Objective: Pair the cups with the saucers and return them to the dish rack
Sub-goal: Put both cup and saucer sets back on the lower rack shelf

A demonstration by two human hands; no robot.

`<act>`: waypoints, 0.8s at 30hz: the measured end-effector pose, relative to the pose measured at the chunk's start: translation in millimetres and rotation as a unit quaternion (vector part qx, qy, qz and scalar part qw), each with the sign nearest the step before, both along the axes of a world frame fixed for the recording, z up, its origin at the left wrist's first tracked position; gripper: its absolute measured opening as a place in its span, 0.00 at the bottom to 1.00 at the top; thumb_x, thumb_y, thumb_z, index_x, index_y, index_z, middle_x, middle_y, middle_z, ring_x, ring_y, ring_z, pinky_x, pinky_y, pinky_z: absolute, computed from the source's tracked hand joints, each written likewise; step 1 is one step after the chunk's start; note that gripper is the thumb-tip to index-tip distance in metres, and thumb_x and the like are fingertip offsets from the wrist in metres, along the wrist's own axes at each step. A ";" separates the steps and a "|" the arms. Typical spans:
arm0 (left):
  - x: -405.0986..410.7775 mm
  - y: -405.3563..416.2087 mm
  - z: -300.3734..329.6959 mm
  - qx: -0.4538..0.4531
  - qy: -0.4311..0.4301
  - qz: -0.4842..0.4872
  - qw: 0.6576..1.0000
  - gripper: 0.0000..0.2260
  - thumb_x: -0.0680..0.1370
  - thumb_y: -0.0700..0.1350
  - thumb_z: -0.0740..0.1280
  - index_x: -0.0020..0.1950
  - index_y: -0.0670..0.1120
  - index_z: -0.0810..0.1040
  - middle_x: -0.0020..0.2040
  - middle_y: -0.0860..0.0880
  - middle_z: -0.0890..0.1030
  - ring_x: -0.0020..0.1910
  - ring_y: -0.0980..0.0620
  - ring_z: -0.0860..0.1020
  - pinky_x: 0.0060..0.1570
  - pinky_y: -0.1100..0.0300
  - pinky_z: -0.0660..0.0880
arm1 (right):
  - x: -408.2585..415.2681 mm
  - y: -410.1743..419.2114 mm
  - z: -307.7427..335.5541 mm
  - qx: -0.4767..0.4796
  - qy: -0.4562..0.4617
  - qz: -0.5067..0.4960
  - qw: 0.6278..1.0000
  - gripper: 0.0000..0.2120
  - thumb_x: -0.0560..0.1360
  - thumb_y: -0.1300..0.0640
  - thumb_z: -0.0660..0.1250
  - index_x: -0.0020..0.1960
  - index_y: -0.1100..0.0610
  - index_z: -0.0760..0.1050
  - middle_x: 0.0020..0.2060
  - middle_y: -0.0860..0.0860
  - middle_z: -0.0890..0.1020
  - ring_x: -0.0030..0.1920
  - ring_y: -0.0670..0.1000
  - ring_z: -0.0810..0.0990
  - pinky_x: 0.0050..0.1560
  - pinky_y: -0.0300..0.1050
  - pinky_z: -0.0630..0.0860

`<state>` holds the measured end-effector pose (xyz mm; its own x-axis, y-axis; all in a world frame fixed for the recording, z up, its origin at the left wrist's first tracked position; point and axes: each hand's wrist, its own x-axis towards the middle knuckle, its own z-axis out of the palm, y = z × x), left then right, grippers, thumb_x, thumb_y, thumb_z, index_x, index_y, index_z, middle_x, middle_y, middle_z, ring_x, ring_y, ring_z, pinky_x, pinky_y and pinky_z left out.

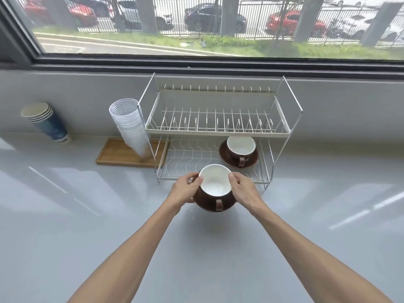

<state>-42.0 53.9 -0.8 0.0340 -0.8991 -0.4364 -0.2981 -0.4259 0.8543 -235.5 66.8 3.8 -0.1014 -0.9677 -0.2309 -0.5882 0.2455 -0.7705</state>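
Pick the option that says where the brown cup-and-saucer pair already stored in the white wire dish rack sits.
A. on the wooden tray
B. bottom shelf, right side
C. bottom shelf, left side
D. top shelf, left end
B: the stored brown cup on its brown saucer rests on the bottom shelf of the white wire dish rack, toward its right side.

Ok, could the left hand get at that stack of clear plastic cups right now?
Probably not yet: the left hand and right hand both grip the cup and saucer. Once freed, the clear plastic cups stand unobstructed left of the rack.
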 end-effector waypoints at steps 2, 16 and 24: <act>5.9 -13.3 0.4 -0.001 0.006 0.010 1.000 0.12 0.80 0.54 0.66 0.63 0.56 0.78 0.57 0.44 0.83 0.57 0.46 0.82 0.51 0.47 0.84 | 7.3 -12.8 2.3 -0.004 0.001 0.005 1.000 0.17 0.84 0.46 0.53 0.56 0.53 0.78 0.45 0.49 0.81 0.51 0.54 0.77 0.52 0.48 0.70; 28.0 -100.9 -4.1 -0.021 0.014 0.088 0.996 0.15 0.81 0.51 0.65 0.66 0.50 0.79 0.59 0.48 0.80 0.63 0.45 0.78 0.67 0.44 0.75 | 47.7 -102.9 -8.7 0.003 -0.035 0.009 0.999 0.18 0.84 0.49 0.54 0.64 0.56 0.76 0.52 0.52 0.81 0.55 0.55 0.76 0.57 0.50 0.69; 41.9 -133.2 -14.9 0.001 -0.002 0.106 0.994 0.18 0.81 0.50 0.65 0.69 0.44 0.76 0.62 0.48 0.78 0.64 0.46 0.77 0.68 0.44 0.74 | 62.6 -138.3 -20.1 0.033 -0.031 0.011 0.999 0.19 0.84 0.48 0.53 0.62 0.61 0.75 0.60 0.58 0.80 0.61 0.60 0.76 0.60 0.50 0.69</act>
<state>0.0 -79.3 -15.8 0.2250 -0.8703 -0.4381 -0.2041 -0.4818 0.8522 -172.8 -71.5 -16.3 -0.0628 -0.9518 -0.3001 -0.5457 0.2845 -0.7882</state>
